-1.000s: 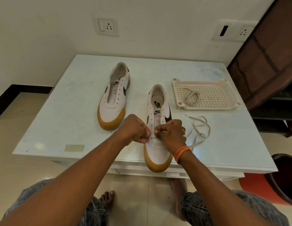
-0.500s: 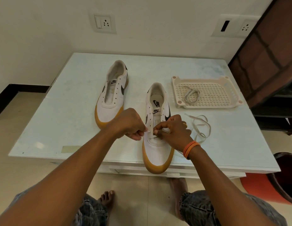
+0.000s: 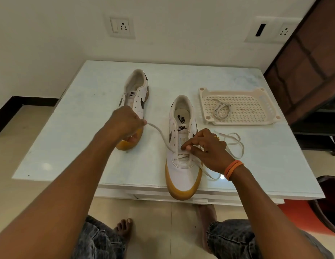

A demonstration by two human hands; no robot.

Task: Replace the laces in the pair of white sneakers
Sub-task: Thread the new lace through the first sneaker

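Two white sneakers with gum soles lie on the table. The near sneaker [image 3: 183,165] has its toe over the front edge, and a white lace [image 3: 160,134] is threaded through its lowest eyelets. My left hand [image 3: 125,122] pinches one end of that lace, drawn out to the upper left. My right hand [image 3: 206,146] rests on the sneaker's tongue area, fingertips pressing at the eyelets; the lace's other end loops on the table to the right [image 3: 236,144]. The far sneaker [image 3: 136,94] has no lace and is partly hidden by my left hand.
A cream perforated tray [image 3: 256,105] at the right holds a coiled lace [image 3: 221,111]. The pale table [image 3: 88,128] stands against a wall with sockets. A dark wooden door is at right, a red seat low right. My knees and bare feet are below the table edge.
My left hand has moved up and left, away from the eyelets, pulling a length of lace out through the sneaker. My right hand stays at the eyelets.
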